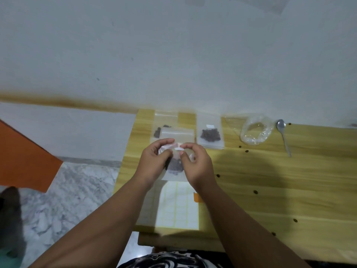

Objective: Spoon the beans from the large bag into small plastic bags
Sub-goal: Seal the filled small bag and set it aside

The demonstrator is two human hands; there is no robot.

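A small clear plastic bag (174,168) holding dark beans is held upright above the wooden table (270,180). My left hand (154,161) pinches its top left edge and my right hand (197,163) pinches the top right, near a small white label. Behind them lie two filled small bags, one at the back left (164,130) partly under an empty bag, another (210,135) with a white label. The large clear bag (256,130) lies crumpled at the back and looks nearly empty. A metal spoon (283,135) rests on the table to its right.
A sheet of white labels (177,206) lies under my forearms near the table's front edge. Several loose beans (255,192) are scattered over the right part of the table. The wall runs close behind; marble floor and an orange panel (25,157) lie to the left.
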